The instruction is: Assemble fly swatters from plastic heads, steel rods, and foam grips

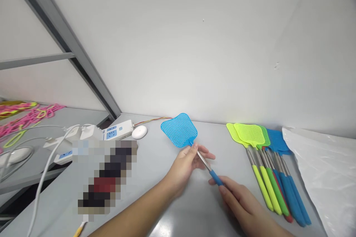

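A blue fly swatter (180, 130) with a mesh head, metal shaft and blue grip slants across the middle of the table, held between both hands. My left hand (188, 161) pinches the shaft just below the mesh head, its other fingers stretched out behind. Lower right, my right hand (240, 200) is closed round the blue grip, hiding the grip's end. To the right lies a row of fly swatters (268, 170) in yellow, green, red and blue, their heads overlapping and their handles pointing toward me.
A white plastic bag (325, 170) lies at the right edge. At left are a power strip (118, 130), a white round device (139, 132), a white cable (46, 170) and a blurred-out object (108, 177). Pink and yellow cords (30, 118) lie on a neighbouring surface, past a metal frame (83, 59).
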Demonstrator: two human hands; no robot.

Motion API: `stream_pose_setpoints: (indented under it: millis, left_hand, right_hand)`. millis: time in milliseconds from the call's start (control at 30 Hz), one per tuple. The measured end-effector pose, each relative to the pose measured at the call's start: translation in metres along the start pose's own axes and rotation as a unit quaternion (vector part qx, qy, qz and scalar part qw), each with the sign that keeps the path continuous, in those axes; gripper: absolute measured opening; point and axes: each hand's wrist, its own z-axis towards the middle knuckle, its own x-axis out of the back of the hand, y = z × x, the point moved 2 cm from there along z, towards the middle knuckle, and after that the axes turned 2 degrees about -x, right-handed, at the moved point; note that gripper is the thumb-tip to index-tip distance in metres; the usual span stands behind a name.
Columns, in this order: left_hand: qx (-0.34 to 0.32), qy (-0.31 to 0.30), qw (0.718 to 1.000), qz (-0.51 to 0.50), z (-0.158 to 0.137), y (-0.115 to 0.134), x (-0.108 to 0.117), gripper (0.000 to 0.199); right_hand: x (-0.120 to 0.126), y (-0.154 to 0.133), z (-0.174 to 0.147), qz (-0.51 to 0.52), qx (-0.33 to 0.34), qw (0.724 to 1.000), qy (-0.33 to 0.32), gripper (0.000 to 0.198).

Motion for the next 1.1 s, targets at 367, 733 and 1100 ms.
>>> stream_pose_setpoints:
  millis: [367,733,1100]
  left_hand:
    - [0.046,-0.113,0.992,0.012,0.006,0.001,0.010,0.046]
    - [0.024,-0.065,0.998,-0.007,0.002,0.002,0.005,0.049]
    - [0.004,0.051,0.997,-0.053,0.012,-0.003,0.016,0.043]
  right_hand:
    - [-0.007,0.012,0.003,0.095,-0.040,0.993,-0.058,0.051]
    - [-0.008,0.002,0.004,0.076,-0.044,0.995,-0.049,0.055]
    - [-0.008,0.000,0.005,0.094,-0.055,0.993,-0.041,0.045]
